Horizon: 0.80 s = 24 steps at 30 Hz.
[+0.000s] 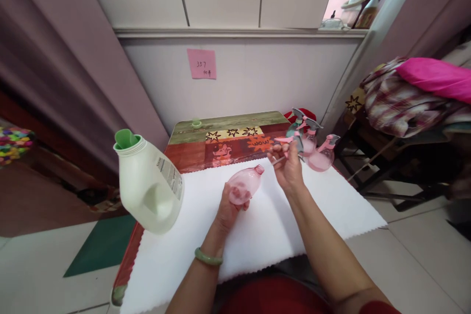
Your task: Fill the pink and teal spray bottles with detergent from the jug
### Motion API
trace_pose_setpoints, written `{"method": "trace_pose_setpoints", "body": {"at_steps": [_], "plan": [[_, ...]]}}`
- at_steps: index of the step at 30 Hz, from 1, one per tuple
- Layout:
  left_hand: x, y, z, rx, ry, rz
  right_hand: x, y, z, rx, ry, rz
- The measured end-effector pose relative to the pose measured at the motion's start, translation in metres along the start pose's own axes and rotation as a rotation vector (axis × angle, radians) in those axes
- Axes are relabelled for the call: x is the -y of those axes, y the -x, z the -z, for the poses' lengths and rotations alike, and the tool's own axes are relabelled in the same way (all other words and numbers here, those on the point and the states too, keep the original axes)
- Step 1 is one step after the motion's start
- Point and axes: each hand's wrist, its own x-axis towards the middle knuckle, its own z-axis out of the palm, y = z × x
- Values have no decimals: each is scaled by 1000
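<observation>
My left hand (228, 207) is closed around a small pink plastic bottle (244, 185) with no cap on, its neck pointing up and to the right. Just to the right of the neck, my right hand (288, 167) grips a pink and grey spray head (293, 143) with its thin tube hanging from it. A green bangle (208, 256) sits on my left wrist. Both hands are over a white cloth (257, 235) spread on the table.
A large white jug (149, 186) with a green funnel (125, 138) in its mouth stands at the left of the cloth. Several pink spray bottles (321, 155) stand at the table's right edge. A green cap (196, 122) lies at the far end. Clothes are piled on a chair (408, 98) to the right.
</observation>
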Motion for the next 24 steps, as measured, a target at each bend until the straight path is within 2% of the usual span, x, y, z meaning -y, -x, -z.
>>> {"method": "trace_pose_setpoints", "body": {"at_steps": [3,6,8,10,12,13,14,16,18,20,24], "plan": [[-4,-1,1,-37,54,-2,35,-18,4,-79,-33,153],[-6,-2,1,-79,108,-38,74,-37,12,-43,32,338],[-5,-3,1,-92,133,-68,94,-46,21,-6,266,445],[-4,-5,1,-94,150,-99,104,-51,34,-4,701,521],[-3,-7,2,-98,161,-134,102,-52,52,-6,1231,505],[-2,-7,3,-103,164,-150,97,-52,62,2,1477,448],[-2,-8,3,-108,167,-164,90,-52,73,17,1679,368],[-1,-10,6,-115,171,-180,74,-52,97,23,1940,203],[0,-11,8,-118,173,-187,59,-52,121,23,2047,111],[1,-13,11,-124,167,-200,49,-52,143,57,2088,91],[1,-17,11,-128,97,-233,42,-48,176,86,2091,169]]}}
